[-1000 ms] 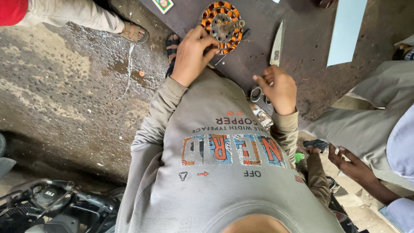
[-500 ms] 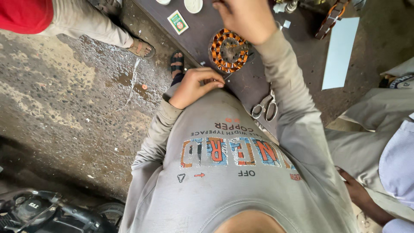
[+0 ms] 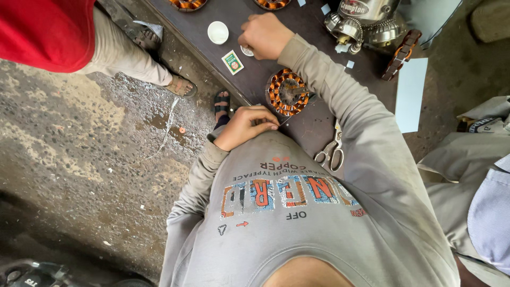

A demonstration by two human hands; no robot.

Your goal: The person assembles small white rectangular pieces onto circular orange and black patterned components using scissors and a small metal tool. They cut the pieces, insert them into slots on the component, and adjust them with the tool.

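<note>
A round stator with copper windings (image 3: 287, 93) lies on the dark table (image 3: 313, 127) in front of me. My left hand (image 3: 248, 125) rests at the table's near edge just left of the stator, its fingertips pinched on a thin strand that runs toward the windings. My right hand (image 3: 264, 35) is stretched far across the table, beyond the stator. Its fingers are curled over a small white round piece (image 3: 246, 51). Grey sleeves cover both my arms.
Scissors (image 3: 329, 152) lie under my right forearm. A white cap (image 3: 218, 32), a small green box (image 3: 232, 61), a metal motor housing (image 3: 366, 16) and a white sheet (image 3: 411, 93) are on the table. A person in red (image 3: 48, 32) stands left; another person (image 3: 478, 175) sits right.
My right arm has reached from beside the scissors to the far side of the table. My left hand has come off the stator and drawn back to the table's edge.
</note>
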